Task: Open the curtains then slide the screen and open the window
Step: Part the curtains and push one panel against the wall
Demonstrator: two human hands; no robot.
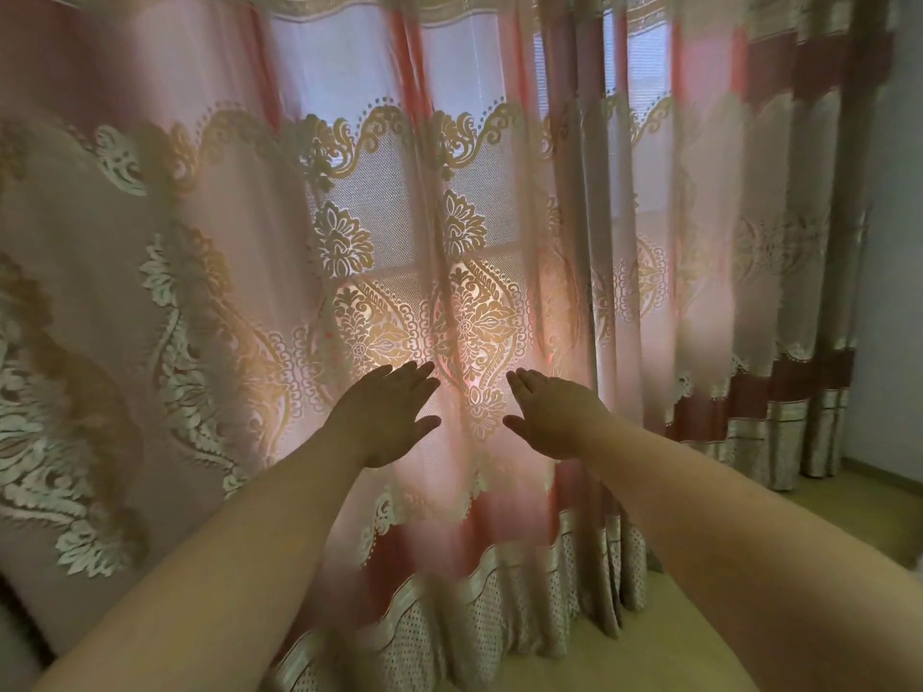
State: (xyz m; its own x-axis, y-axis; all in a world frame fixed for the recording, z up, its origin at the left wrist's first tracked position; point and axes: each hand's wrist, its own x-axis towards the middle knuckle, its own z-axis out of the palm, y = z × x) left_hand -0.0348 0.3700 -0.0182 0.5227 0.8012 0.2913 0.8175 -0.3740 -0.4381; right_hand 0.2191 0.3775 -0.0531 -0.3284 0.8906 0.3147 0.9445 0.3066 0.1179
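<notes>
From the head camera, both bare arms reached forward toward the curtains [464,272], which hung closed across the whole view. The left hand [387,417] was spread flat, back upward, fingers together and pointing at the fabric, thumb splayed toward the other hand; it grasped nothing. The right hand [549,414] mirrored it, flat and released, thumb turned inward, holding nothing. Whether the fingertips of either hand touched the cloth could not be told; they lay at or just before its surface.

Between the two hands ran a bright, glowing strip of curtain with a large leaf-shaped medallion pattern, and a fold in the fabric rose from that strip upward. Whether that fold was the meeting edge of two panels could not be told. To the left of the hands the curtain spread wide and nearly flat, covered with pale scrollwork. To the right of the hands it gathered into deep upright pleats, ending in a darker red band near the hem.

Behind the curtains, above the hands, the window [469,77] showed only as pale light with a dark cross of frame bars; a screen could not be made out. Below the hands the scalloped hem [499,581] brushed the yellowish floor [649,636], which lay open below the right arm. A plain wall [894,292] stood past the pleats at the far right.
</notes>
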